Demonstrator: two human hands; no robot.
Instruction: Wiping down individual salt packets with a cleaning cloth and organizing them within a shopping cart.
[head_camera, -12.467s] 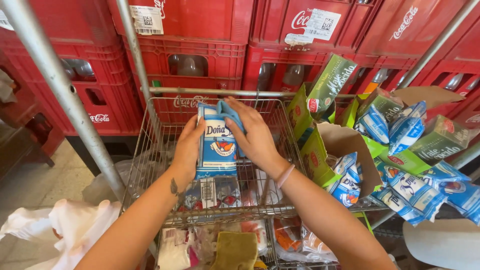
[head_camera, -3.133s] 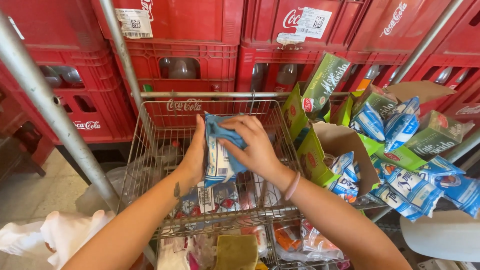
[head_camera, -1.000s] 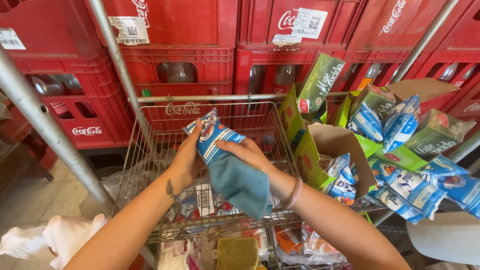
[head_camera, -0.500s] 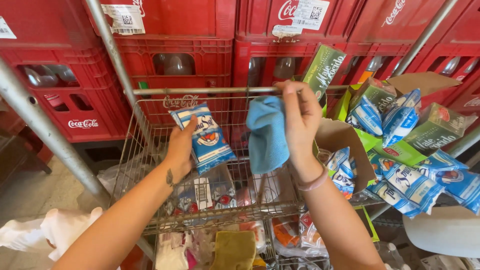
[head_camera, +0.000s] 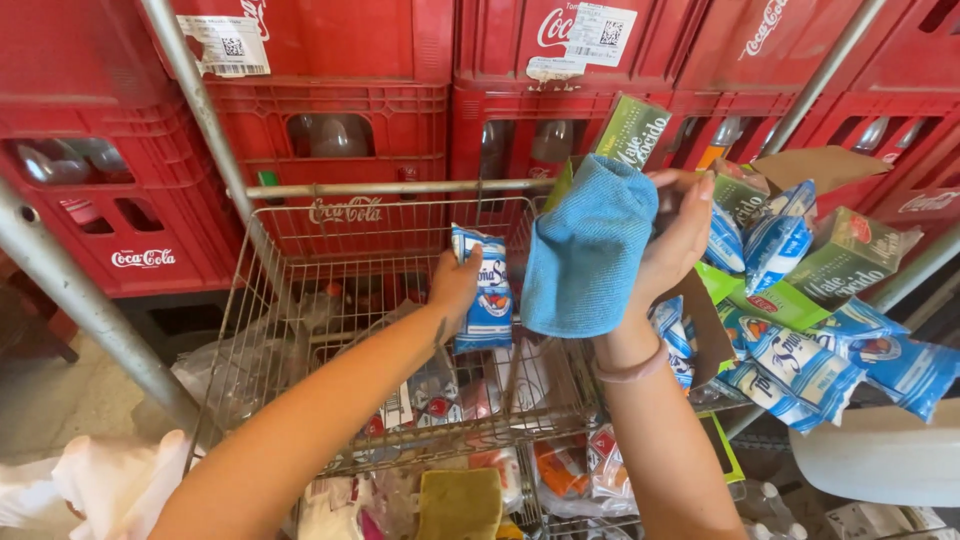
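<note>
Left hand (head_camera: 458, 285) pinching pouch (head_camera: 483, 290) above basket (head_camera: 300, 300), right hand (head_camera: 672, 235) closed on cloth (head_camera: 585, 250) beside it; loose pinch could drop pouch into basket.

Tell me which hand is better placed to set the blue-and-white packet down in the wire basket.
Left. The left hand already holds the blue-and-white packet over the wire basket, while the right hand is raised, holding the blue cloth.

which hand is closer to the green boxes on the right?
Right. The right hand, holding a blue cloth, is raised just beside the green boxes. The left hand holds a blue and white packet over the wire basket, farther left.
</note>
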